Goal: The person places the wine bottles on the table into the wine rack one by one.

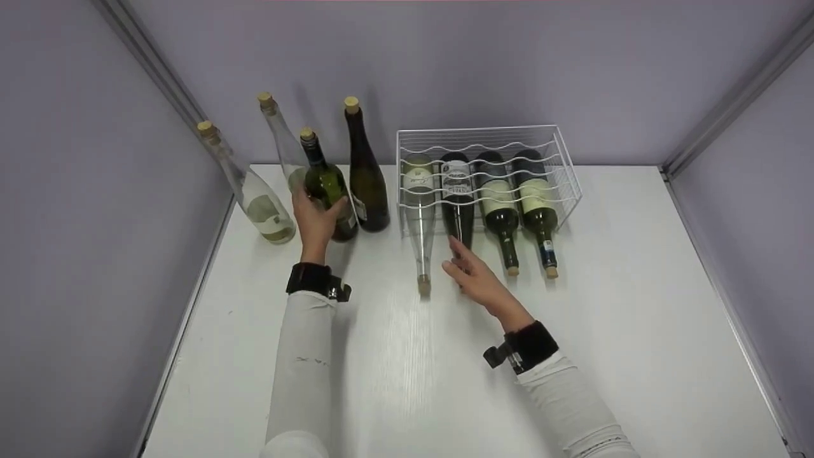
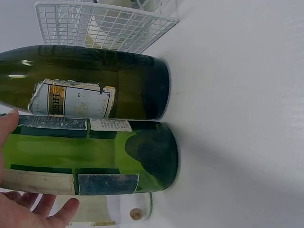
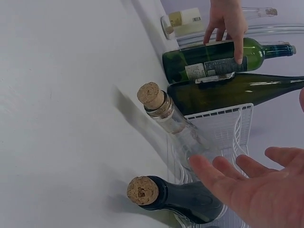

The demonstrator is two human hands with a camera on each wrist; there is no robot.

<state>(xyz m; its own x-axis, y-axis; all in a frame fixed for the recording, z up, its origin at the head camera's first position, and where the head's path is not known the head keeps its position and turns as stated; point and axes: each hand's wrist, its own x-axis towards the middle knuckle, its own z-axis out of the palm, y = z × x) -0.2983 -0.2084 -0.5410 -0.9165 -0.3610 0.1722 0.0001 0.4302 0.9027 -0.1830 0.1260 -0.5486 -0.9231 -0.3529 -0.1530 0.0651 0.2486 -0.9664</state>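
My left hand [image 1: 316,219] grips a green wine bottle [image 1: 331,187], thumb on one side and fingers on the other. The bottle is upright on the table and corked, with torn labels seen in the left wrist view. Close beside it stands a darker olive bottle [image 2: 95,80]. My right hand [image 3: 266,190] is open, its fingers spread, by the neck of a dark bottle [image 3: 185,197] lying in a white wire rack [image 1: 486,129]. A clear corked bottle [image 1: 421,222] lies in the rack to its left.
Two more dark bottles with cream labels, one [image 1: 499,197] beside the other [image 1: 537,194], lie at the rack's right, necks forward. On the left stand two clear corked bottles, one nearer the side wall [image 1: 257,203] and one behind [image 1: 286,143]. Walls enclose the white table [image 1: 407,381].
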